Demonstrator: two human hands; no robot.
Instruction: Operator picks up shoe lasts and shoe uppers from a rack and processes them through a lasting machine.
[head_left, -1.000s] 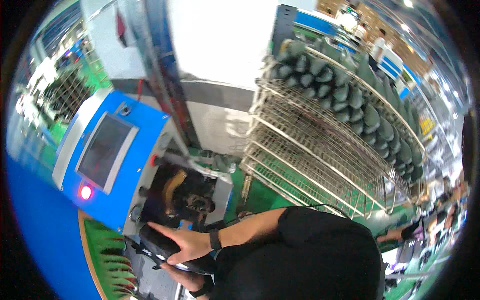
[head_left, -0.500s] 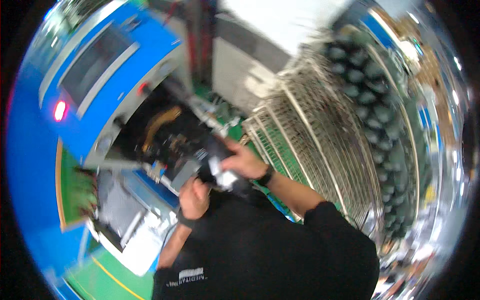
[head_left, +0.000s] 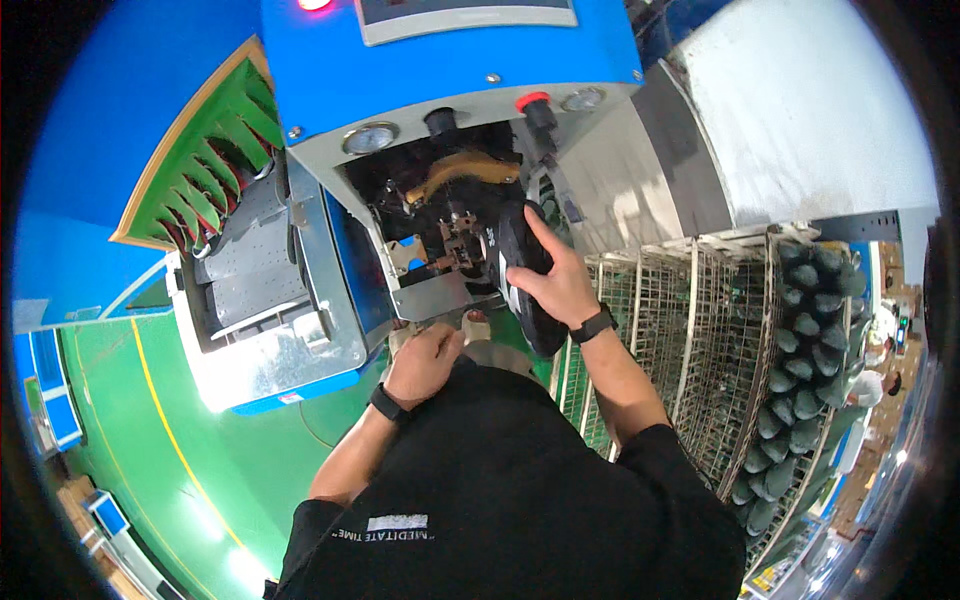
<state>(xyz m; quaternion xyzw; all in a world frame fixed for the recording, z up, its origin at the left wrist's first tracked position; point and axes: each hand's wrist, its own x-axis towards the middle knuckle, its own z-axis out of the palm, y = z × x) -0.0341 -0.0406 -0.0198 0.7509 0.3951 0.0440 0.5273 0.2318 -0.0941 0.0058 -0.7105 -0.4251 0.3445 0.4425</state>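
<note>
right hand (head_left: 556, 285) holds the black rubber shoe sole (head_left: 524, 272) against the blue machine's clamp (head_left: 455, 240); fingers could get pinched, left hand (head_left: 425, 362) curled below.

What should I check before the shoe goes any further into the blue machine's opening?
1. Right hand grips the black shoe: ok, fingers wrap its side and the thumb lies on top.
2. Shoe lined up with the metal fixture in the opening: cannot tell, the toe end is dark against the cavity.
3. Left hand out of the opening: ok, it sits low, below the machine's front plate.
4. What the left hand holds: cannot tell, it rests by a pale object.
5. Red lamp on the panel: lit; meaning cannot tell.
6. Wire rack of dark shoes at the right: ok, apart from the right arm.
</note>
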